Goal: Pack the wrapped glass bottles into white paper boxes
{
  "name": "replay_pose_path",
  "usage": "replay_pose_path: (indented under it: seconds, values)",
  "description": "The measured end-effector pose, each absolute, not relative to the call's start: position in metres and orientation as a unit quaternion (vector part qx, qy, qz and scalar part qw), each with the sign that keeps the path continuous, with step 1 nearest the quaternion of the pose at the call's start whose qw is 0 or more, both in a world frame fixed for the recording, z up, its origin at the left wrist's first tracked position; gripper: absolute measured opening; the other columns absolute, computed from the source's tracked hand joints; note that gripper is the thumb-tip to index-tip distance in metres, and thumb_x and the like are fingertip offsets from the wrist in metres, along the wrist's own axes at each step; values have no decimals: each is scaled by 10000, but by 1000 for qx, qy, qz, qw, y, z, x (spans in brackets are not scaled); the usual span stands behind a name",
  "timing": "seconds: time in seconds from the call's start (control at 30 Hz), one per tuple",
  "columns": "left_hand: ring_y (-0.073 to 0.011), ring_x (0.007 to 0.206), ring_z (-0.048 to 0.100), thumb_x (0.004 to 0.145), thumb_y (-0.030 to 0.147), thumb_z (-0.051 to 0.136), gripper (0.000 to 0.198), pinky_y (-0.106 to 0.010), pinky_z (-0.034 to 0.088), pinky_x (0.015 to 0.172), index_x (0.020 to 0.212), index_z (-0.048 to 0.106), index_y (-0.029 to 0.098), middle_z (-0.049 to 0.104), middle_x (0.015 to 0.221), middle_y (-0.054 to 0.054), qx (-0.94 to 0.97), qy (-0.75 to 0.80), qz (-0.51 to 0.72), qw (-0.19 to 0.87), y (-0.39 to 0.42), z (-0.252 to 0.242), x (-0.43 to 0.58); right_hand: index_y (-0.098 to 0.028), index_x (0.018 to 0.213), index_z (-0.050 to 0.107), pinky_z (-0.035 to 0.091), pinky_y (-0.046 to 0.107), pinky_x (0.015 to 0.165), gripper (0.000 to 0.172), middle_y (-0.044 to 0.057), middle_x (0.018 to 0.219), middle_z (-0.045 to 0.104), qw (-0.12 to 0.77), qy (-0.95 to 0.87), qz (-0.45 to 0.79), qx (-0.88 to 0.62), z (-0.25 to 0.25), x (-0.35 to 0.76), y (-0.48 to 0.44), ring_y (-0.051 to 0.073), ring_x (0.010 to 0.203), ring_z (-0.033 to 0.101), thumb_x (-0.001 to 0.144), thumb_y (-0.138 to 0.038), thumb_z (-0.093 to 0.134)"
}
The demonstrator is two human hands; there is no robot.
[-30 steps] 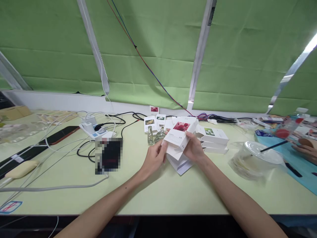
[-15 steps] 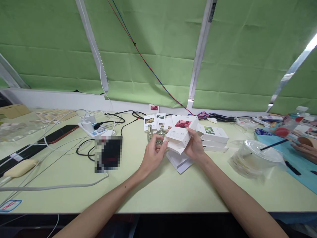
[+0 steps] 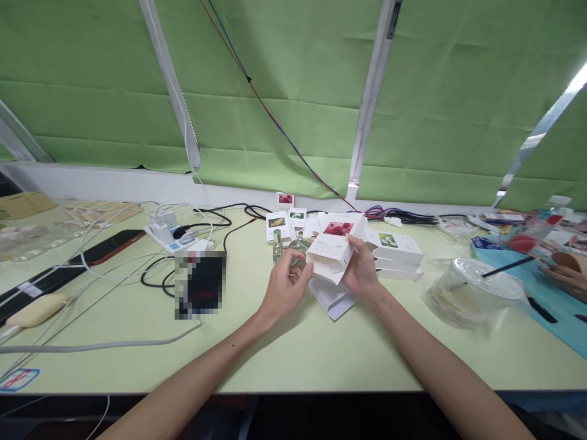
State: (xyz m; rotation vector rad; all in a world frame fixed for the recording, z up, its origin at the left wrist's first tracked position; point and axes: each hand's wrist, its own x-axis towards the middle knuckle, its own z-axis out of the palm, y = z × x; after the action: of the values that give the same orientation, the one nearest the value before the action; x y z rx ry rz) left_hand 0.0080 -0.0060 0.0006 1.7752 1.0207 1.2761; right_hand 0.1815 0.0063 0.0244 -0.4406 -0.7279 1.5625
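Note:
My right hand (image 3: 361, 269) grips a white carton (image 3: 331, 244) with a red flower picture, tilted above the table, its near end open. The fingers of my left hand (image 3: 288, 278) are bent, with thumb and fingertips at the left edge of that open end, on a flap. Just behind my left hand stand a small glass bottle (image 3: 277, 244) and a rounder glass bottle (image 3: 300, 243), partly hidden. Under the held carton lies another white carton (image 3: 334, 302). To the right is a stack of white cartons (image 3: 398, 249), the top one showing a green picture.
White cards (image 3: 277, 225) with flower pictures stand at the back. On the left are a power strip (image 3: 177, 241), tangled cables and a pixelated dark object (image 3: 202, 286). A bagged plastic tub (image 3: 481, 290) sits on the right, near another person's hand (image 3: 568, 278) over a blue mat (image 3: 523, 269).
The left hand's thumb and fingertips have shifted very slightly at the carton's open end. The carton and right hand stay almost where they were.

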Motion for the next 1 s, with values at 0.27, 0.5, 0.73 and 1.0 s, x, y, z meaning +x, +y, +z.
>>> replay_pose_path:
  seconds: [0.27,0.5,0.73,1.0]
  values:
    - [-86,645,559,946,402,595,205,-217,444,563,955,584,197,578,1041,-38,719,372,506,297,-5,-1,9,-228,1161,647,589,529,943,512,76,1010,809,636,-321,673,-201,22,182,8,364,1128,717,685,-375,761]
    - [-82,616,532,943,384,613,188,-225,442,558,989,643,204,620,1071,-48,734,361,513,259,-5,-2,8,-248,1153,652,603,510,924,480,55,1015,810,643,-328,662,-200,20,181,11,355,1103,729,696,-359,750]
    - [-120,689,600,965,400,583,220,-247,466,594,986,657,194,655,1060,-65,732,361,516,259,-5,-2,8,-212,1091,680,592,494,936,440,76,1010,809,638,-319,670,-205,23,179,8,358,1137,707,674,-333,749]
    - [-72,567,523,898,448,657,270,-231,439,540,997,627,198,642,1072,-46,725,379,503,278,-6,0,9,-227,1074,693,577,468,957,422,50,993,803,641,-340,653,-218,19,179,8,335,1159,689,675,-339,771]
